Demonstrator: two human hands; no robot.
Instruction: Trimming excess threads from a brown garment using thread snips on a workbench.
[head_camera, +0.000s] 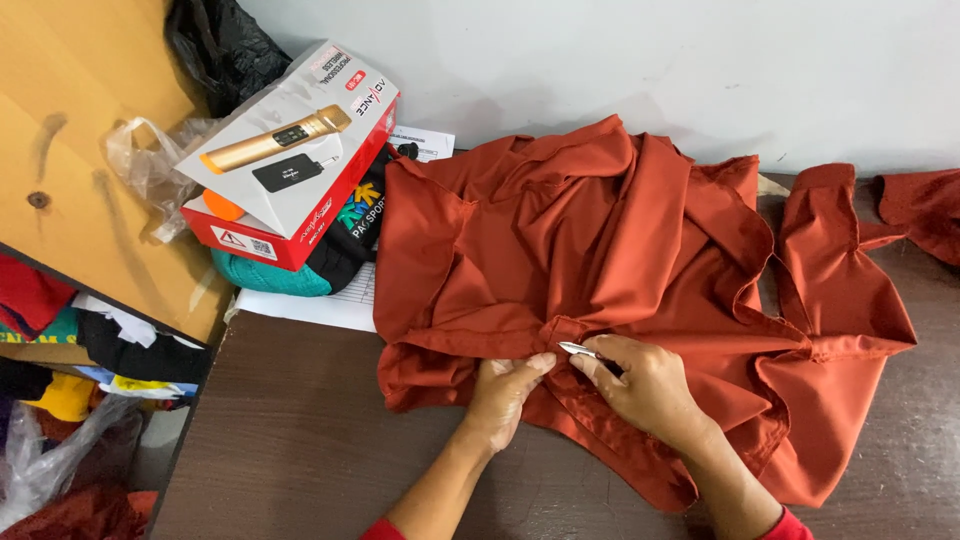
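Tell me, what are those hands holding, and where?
The right hand pinches a small metal tool by its rear end; the left hand presses the rust-red garment at a seam.

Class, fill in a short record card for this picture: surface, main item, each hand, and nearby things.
Surface: dark brown table
Main item: rust-orange garment, crumpled and spread out
Left hand: pressing on the garment's edge
Right hand: holding a small metal tool at the fabric
Nearby: microphone box, papers, wooden board
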